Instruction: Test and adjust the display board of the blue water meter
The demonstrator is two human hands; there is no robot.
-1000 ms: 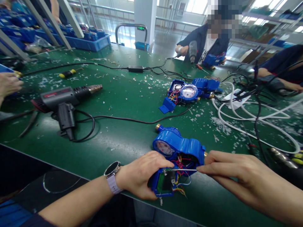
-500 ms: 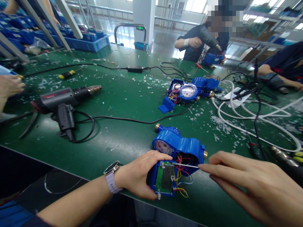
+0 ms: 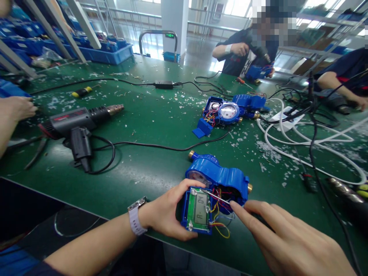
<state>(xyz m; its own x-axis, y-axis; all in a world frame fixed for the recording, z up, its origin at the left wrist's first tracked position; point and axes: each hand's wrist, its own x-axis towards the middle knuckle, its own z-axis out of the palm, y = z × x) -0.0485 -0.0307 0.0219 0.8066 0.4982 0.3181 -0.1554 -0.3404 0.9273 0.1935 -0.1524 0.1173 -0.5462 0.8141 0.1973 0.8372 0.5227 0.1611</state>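
A blue water meter lies near the table's front edge, opened, with coloured wires spilling out. My left hand, a watch on its wrist, grips the meter's green circuit board with an LCD display, turned face up. My right hand holds a thin metal tool whose tip reaches the board's top right corner.
A black heat gun with its cord lies to the left. A second opened blue meter sits mid-table, with white cable to the right. Plastic scraps litter the green table. Other people work at the far side and the left edge.
My left hand has tilted the circuit board up so its display faces the camera. My right hand has dropped lower and come closer, the tool now angled toward the board.
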